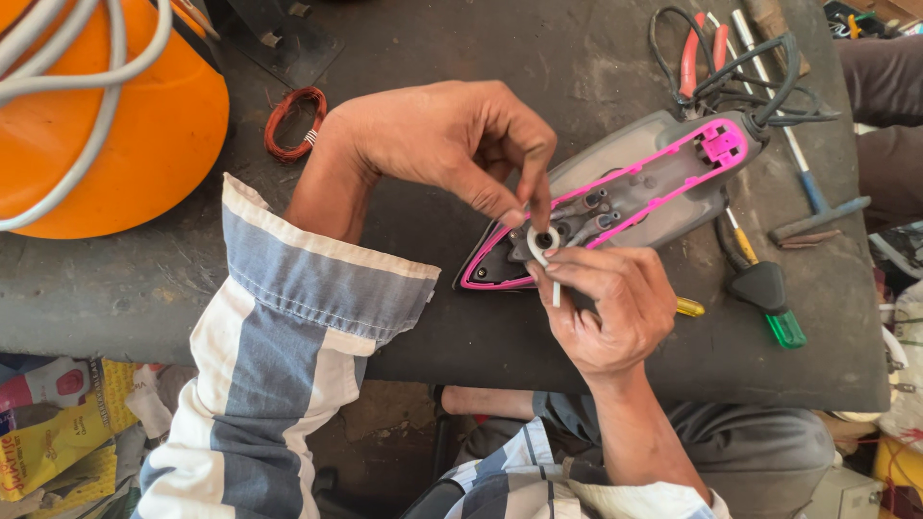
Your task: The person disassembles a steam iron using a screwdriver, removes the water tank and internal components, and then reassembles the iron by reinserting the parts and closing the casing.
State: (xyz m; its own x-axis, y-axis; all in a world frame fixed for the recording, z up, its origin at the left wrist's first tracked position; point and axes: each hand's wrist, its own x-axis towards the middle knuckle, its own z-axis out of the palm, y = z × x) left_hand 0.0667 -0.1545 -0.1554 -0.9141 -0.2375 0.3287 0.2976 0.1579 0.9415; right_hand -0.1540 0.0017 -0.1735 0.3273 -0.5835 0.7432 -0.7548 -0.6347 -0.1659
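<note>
Striped blue-and-white sleeve (288,336) fills the near foreground, leading up to the left hand (433,139). At far left an orange dome (144,125) with a grey cord sits on the dark bench (144,288), a red wire coil (293,120) just beside it. Left fingertips (534,207) pinch closed on a small white ring (540,240) over the opened iron (625,192), grey with a pink rim. The right hand (615,308) grips a thin white tool (556,293) touching that ring. Pliers (702,53) and screwdrivers (769,298) lie further right.

Matt grey/pink plastic iron body (635,183), smooth white plastic ring (540,240), worn dark bench (461,327), glossy orange shell (144,125).
</note>
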